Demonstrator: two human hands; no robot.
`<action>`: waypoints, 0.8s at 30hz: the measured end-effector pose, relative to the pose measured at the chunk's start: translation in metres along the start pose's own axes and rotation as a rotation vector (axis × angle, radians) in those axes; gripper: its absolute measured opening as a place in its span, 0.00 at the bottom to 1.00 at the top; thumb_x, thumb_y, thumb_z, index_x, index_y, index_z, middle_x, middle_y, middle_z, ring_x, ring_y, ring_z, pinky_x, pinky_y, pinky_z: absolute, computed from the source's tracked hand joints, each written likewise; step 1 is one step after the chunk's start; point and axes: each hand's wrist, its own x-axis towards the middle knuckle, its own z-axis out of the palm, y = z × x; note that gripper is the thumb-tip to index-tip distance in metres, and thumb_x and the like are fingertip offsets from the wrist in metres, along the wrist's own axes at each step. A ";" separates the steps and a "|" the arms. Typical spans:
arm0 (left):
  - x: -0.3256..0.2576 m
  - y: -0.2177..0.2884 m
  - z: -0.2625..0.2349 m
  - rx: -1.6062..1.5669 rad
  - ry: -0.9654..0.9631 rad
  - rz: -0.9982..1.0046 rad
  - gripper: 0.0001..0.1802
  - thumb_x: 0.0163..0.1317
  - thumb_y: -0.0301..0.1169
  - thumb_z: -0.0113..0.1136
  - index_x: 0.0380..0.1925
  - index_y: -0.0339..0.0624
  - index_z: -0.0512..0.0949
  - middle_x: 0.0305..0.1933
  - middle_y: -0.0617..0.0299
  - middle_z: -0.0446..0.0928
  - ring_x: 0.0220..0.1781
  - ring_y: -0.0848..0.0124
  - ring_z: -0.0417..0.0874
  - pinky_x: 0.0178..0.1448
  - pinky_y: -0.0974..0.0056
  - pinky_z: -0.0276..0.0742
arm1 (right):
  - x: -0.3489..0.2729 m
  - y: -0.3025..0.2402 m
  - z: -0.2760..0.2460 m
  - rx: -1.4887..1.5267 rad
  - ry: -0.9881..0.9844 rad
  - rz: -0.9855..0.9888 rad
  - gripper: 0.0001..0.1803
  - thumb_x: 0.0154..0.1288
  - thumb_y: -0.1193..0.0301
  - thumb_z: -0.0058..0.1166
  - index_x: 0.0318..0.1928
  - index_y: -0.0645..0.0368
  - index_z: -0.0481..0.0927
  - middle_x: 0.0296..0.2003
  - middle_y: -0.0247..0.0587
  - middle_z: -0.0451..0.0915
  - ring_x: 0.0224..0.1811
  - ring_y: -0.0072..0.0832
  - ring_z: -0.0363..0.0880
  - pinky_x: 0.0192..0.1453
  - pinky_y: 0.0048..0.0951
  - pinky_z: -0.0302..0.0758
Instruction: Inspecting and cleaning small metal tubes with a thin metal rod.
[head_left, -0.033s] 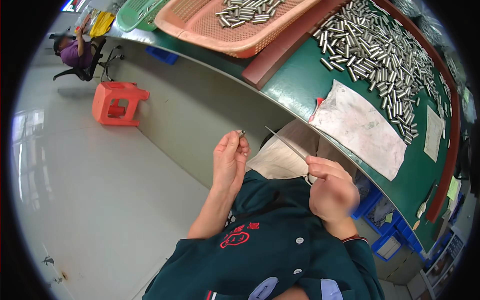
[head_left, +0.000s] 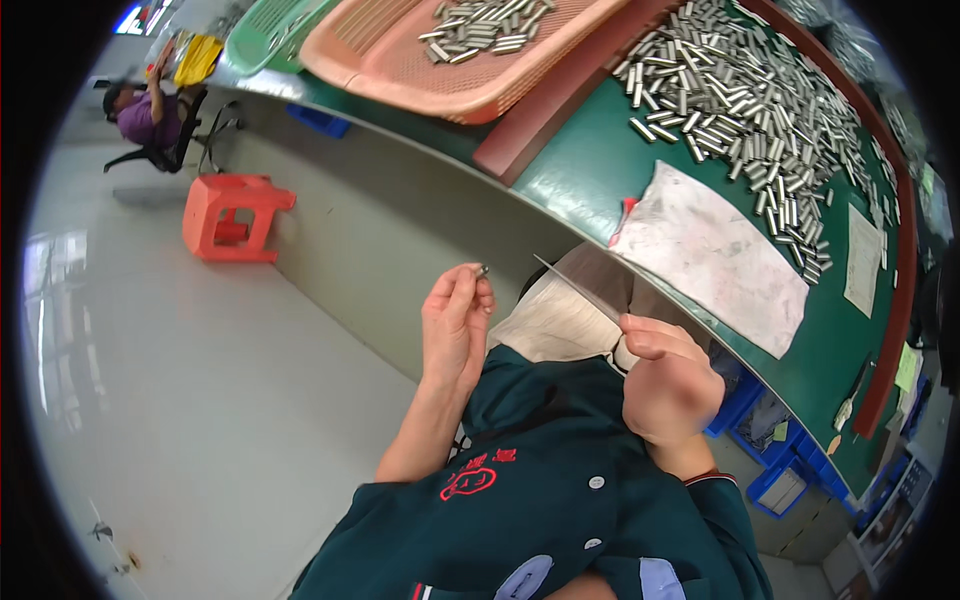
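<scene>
My left hand is closed, pinching a small metal cylinder between thumb and fingers; only its end shows. To the right, my right hand grips a thin, straight metal rod. The rod's narrow tip points up and left towards the cylinder, with a gap between them. Both hands are held over my lap, in front of the green table's edge. On the table, a stained white cloth lies nearest my right hand. Beyond it spreads a large heap of shiny metal cylinders.
A pink basket with several cylinders stands at the far edge beside a green basket. A reddish-brown strip borders the heap. Blue bins sit below the table at right. A red stool and a seated person are at left.
The whole view has shifted slightly, so the table and baskets sit a little further left. Both hands keep their holds, and the rod's tip stays apart from the cylinder.
</scene>
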 end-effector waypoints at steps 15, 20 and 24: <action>0.028 0.001 0.141 1.361 -0.750 1.289 0.09 0.41 0.25 0.65 0.22 0.37 0.74 0.17 0.61 0.66 0.21 0.64 0.68 0.25 0.65 0.62 | 0.020 0.001 -0.057 -0.049 0.680 0.107 0.08 0.65 0.72 0.39 0.41 0.63 0.68 0.33 0.51 0.77 0.37 0.42 0.78 0.40 0.35 0.76; 0.012 0.033 0.129 0.984 -0.517 1.494 0.09 0.49 0.28 0.62 0.24 0.35 0.73 0.18 0.61 0.70 0.21 0.70 0.68 0.23 0.69 0.61 | 0.018 0.005 -0.063 -0.024 0.683 0.098 0.07 0.64 0.75 0.40 0.40 0.66 0.67 0.30 0.55 0.77 0.34 0.42 0.79 0.40 0.36 0.77; -0.012 0.035 0.095 0.557 -0.452 0.636 0.18 0.64 0.41 0.43 0.22 0.38 0.64 0.18 0.67 0.58 0.21 0.77 0.56 0.26 0.73 0.52 | 0.019 0.001 -0.060 0.098 0.688 0.185 0.09 0.65 0.70 0.40 0.41 0.62 0.68 0.32 0.48 0.76 0.36 0.38 0.77 0.40 0.35 0.74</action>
